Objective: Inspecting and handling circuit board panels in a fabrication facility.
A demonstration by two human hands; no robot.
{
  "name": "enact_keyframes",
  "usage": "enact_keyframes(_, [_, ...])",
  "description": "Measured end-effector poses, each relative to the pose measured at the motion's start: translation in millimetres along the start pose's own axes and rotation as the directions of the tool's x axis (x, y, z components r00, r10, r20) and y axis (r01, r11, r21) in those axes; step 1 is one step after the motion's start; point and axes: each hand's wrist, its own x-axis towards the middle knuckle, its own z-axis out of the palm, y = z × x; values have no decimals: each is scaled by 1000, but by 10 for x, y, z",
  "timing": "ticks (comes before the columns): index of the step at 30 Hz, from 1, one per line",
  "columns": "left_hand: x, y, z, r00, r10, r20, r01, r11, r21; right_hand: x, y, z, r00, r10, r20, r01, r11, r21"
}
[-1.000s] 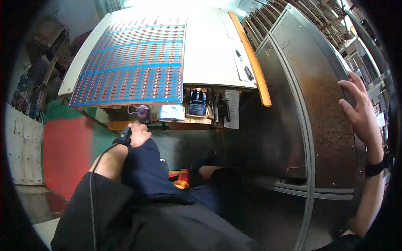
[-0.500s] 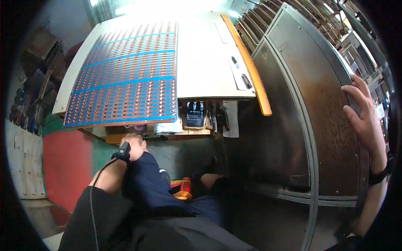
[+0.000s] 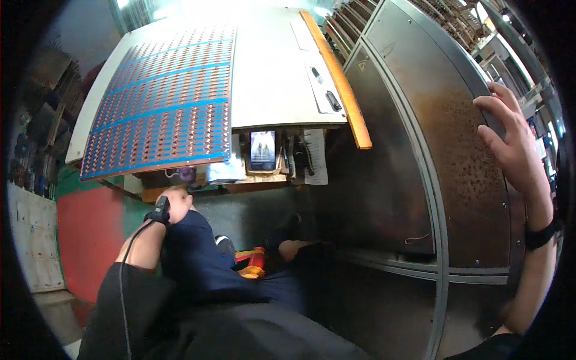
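Observation:
My left hand [image 3: 177,204] rests on my left knee, a dark wristband with a cable at its wrist. Its fingers lie over the knee, partly hidden, and hold nothing that shows. Out to the right, my right hand [image 3: 513,135] is raised beside the upper edge of a brown-stained metal cabinet [image 3: 414,108]. Its fingers are spread and bent, with nothing between them; whether they touch the metal I cannot tell. Ahead on the left, a large flat panel [image 3: 162,99] with rows of copper-coloured shapes and blue bands lies on a white tabletop [image 3: 270,78], its near edge overhanging the front.
A lit phone [image 3: 262,150] stands on a cluttered shelf under the tabletop. A marker [image 3: 317,75] and a black object [image 3: 333,101] lie on the top's right side, by a yellow-orange strip [image 3: 339,78]. A red and yellow item [image 3: 252,264] shows between my legs.
My view has shifted slightly, so the table and cabinet sit further left and higher. The phone's screen has lit up or changed picture. Both hands keep about the same places.

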Motion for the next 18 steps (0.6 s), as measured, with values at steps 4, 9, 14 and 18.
enact_keyframes(4, [-2,12,34,999,10,-50,-8,999,38,-6,0,-10,1000,-3,-4,3,1000,-6])
enact_keyframes(9, [-66,7,70,997,-18,-69,20,999,33,-7,24,-13,1000,-24,4,24,1000,-5])
enact_keyframes(14, [-108,1,55,995,7,-98,-1,998,64,-23,37,6,1000,-23,-7,23,1000,-3])
enact_keyframes(18, [-125,-34,133,984,8,-177,-2,999,36,-35,44,22,999,-40,-30,39,999,-37])
